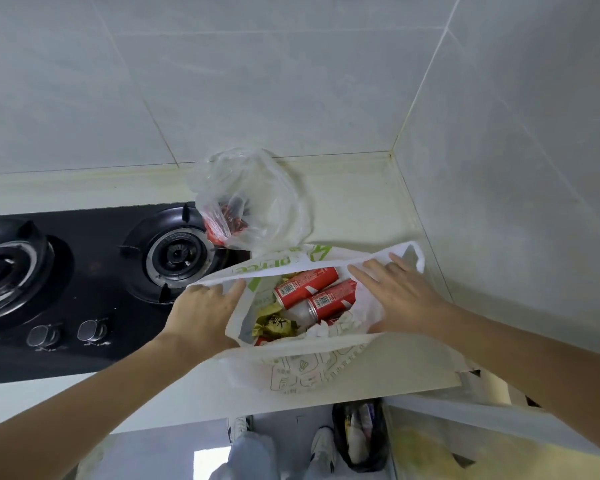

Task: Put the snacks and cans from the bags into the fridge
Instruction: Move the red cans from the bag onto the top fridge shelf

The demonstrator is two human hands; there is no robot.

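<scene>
While both hands spread the white bag (312, 362) open at lower centre of the frame, two red cans (314, 292) lie on their sides inside, long axes slanting up-right. Right hand (400, 292) rests flat on the far rim, grip released, touching nearer the cans; left hand (201, 310) pinches the near-left edge. Barcodes show, brand unreadable; green print reads roughly "OFFICE". A clear bag (253, 202) sits behind on the bench (361, 202).

Both hands, left hand (201, 310) and right hand (395, 292), spread a white bag (312, 362) holding 2 red cans (312, 292) on the counter (361, 202).
</scene>
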